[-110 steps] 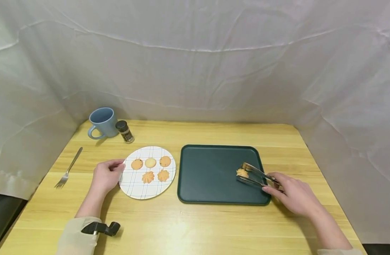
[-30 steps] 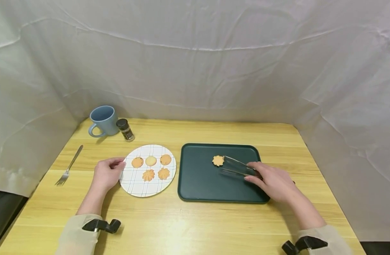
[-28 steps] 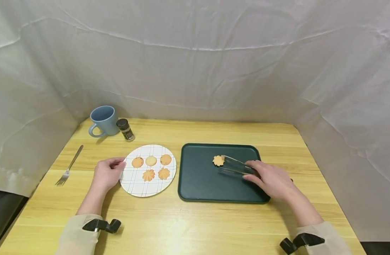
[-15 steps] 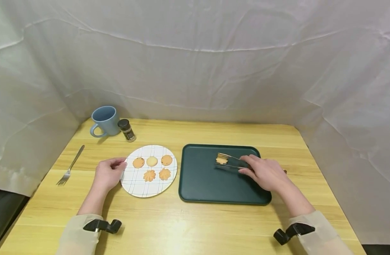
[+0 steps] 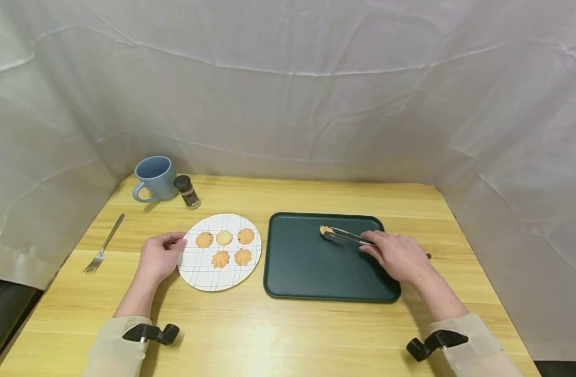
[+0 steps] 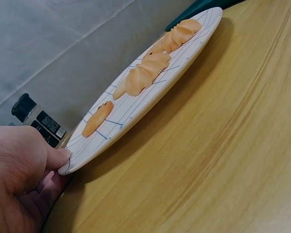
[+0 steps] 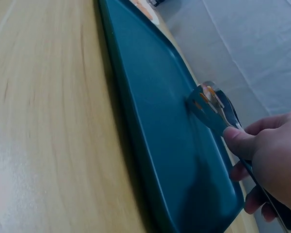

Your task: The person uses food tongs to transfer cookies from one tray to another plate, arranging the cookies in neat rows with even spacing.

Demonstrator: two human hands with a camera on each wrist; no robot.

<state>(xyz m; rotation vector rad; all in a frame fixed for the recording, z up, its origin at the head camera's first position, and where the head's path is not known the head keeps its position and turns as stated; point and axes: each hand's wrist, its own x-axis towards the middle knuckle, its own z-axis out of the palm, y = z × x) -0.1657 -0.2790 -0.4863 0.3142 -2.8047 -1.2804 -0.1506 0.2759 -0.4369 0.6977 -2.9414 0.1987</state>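
My left hand [image 5: 161, 256] pinches the left rim of a white checked plate [image 5: 198, 275], thumb on top in the left wrist view. On the plate lie several cookies [image 5: 220, 258], some round, some swirl-shaped. My right hand [image 5: 401, 256] holds metal tongs [image 5: 349, 237] over the back of a dark green tray [image 5: 311, 272]. The tongs are squeezed together, with a cookie [image 5: 323, 230] between their tips, mostly hidden by them. In the right wrist view the tong head [image 7: 206, 114] covers much of that cookie; I cannot tell whether it touches the tray.
A blue mug [image 5: 157, 180] and a black-capped spice jar [image 5: 187, 192] stand at the back left. A fork [image 5: 104, 243] lies left of my left hand. Pale cloth [image 5: 288, 104] hangs behind and beside the wooden table [image 5: 269, 335].
The tongs with the cookie came left from the tray's right side. The cookie lay beside spread tongs; now they have narrowed round it and it looks tipped. The left hand stays put.
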